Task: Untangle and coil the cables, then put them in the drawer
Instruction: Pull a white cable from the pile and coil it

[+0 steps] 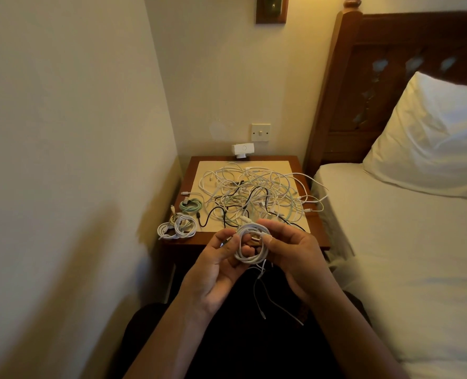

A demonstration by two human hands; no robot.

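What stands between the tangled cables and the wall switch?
A small white box-shaped device stands at the back edge of the table, between the tangled cables and the wall switch; the head view shows it.

A bedroom is indicated. A wooden bedside table (205,237) is set in a wall corner. Immediately right of the table, a bed (390,242) with white sheets, a pillow (429,138) and a carved wooden headboard (377,50) is seen. A wall switch (261,132) is mounted above the table.
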